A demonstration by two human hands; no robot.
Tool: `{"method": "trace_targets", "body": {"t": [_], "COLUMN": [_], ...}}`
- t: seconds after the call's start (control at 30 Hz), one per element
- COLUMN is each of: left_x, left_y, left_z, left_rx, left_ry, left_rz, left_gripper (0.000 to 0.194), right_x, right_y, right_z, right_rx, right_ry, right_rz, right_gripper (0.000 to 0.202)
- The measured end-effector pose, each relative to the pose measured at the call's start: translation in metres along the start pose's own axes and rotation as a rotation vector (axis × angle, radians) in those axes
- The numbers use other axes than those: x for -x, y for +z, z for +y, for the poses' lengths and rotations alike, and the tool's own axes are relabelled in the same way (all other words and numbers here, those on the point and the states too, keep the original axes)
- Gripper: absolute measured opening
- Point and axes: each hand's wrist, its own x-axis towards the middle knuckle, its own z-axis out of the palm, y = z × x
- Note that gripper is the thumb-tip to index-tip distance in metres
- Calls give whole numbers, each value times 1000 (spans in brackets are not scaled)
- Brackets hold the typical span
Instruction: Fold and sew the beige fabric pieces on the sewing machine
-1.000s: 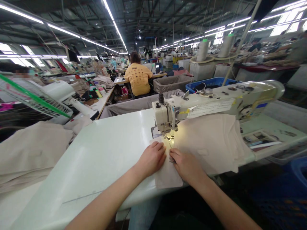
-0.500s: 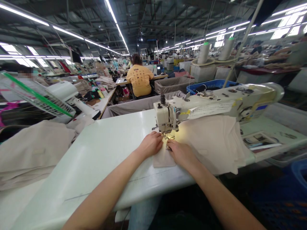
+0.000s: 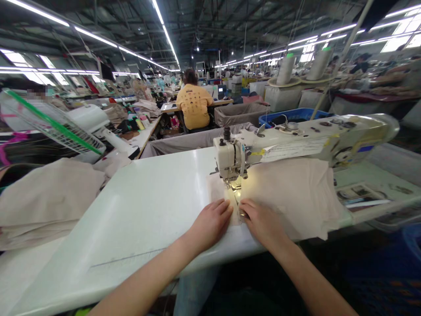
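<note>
A beige fabric piece (image 3: 215, 186) lies under the needle area of a white sewing machine (image 3: 226, 156), lit by its lamp. My left hand (image 3: 215, 219) rests on this fabric just in front of the presser foot, fingers stretched out and flat. Close by on the right, my right hand (image 3: 263, 221) is closed with thumb and fingers around a small metal tool (image 3: 242, 214). Most of that tool is hidden in the hand, so its kind is unclear. Beside the right hand, a stack of beige fabric panels (image 3: 292, 188) lies below the machine arm.
A pale worktable (image 3: 158, 197) extends leftward. More beige fabric (image 3: 49, 193) is heaped at the left, near a fan with a green rim (image 3: 55, 125). Thread cones (image 3: 285, 70) and a blue basket (image 3: 296, 116) stand behind the machine. A person in yellow (image 3: 194, 105) sits ahead.
Both hands have come back from the needle toward the table's front edge. My left hand has flattened out on the fabric, and more of the fabric shows beside the presser foot.
</note>
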Motion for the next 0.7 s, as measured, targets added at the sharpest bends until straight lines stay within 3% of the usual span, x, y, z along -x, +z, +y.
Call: {"method": "trace_targets", "body": {"t": [0.7], "left_x": [-2], "left_y": [2], "left_z": [-3], "left_rx": [-24], "left_ry": [24], "left_rz": [3], "left_gripper": [31], "right_x": [0], "right_y": [-1], "right_z": [-1], "right_rx": [-30], "right_ry": [-7], "right_rz": [31], "right_gripper": [26]}}
